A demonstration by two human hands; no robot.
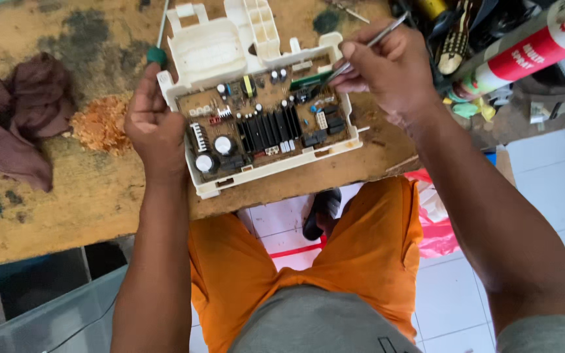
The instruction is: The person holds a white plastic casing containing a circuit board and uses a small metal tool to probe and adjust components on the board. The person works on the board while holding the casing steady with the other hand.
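The circuit board [266, 124] sits exposed in its white plastic housing [230, 46] at the table [47, 202] edge, the left hand [155, 127] clenched beside it, the right hand [384, 68] pinching metal tweezers [367, 46] into its upper components, so probing looks underway, unfinished.

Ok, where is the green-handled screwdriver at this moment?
In the head view, the screwdriver is upper left of centre, held in the left hand against the left edge of the white circuit board housing.

Brown circuit board [263, 121] w/ black heat-sink fins, in cream-white plastic housing [220, 46]. Green-handled screwdriver [158, 52]. Maroon rag [17, 117] (crumpled). Orange shorts [361, 248]. Bench [67, 196] tan wood, dark-stained.
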